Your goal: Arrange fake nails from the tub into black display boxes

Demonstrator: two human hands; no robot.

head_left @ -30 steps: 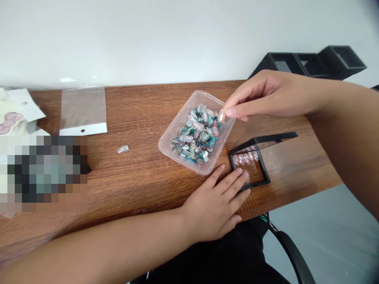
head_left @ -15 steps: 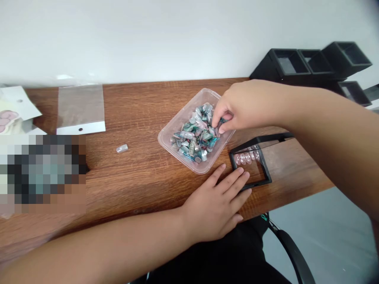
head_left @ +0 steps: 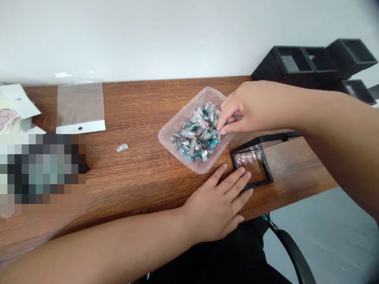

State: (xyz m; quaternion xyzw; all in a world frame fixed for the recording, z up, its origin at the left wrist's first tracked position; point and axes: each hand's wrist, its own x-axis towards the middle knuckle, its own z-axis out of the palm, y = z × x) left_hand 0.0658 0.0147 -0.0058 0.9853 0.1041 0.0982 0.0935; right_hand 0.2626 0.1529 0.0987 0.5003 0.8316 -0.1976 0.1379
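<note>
A clear plastic tub [head_left: 167, 139] holds a heap of glossy fake nails [head_left: 192, 136] in teal, grey and clear tones. Over its right side, my right hand [head_left: 244, 108] pinches a fake nail between thumb and forefinger at the edge of the heap; the fingertips partly hide it. Below the tub, my left hand [head_left: 213, 203] lies flat with fingers spread, its fingertips across the corner of a black-framed clear case [head_left: 270, 175]. A row of pinkish fake nails [head_left: 248, 157] shows inside that case.
One loose pale nail [head_left: 122, 148] lies on the wooden table [head_left: 133, 185]. To the left are a clear bag with a white strip [head_left: 80, 127], white cards [head_left: 25, 103] and a blurred-out object [head_left: 47, 171]. Black open boxes [head_left: 291, 63] stand at back right; a chair arm [head_left: 296, 252] is below.
My right hand has shifted slightly right and a little down, with its pinch at the heap's edge. My left hand stays put. The view has moved a little.
</note>
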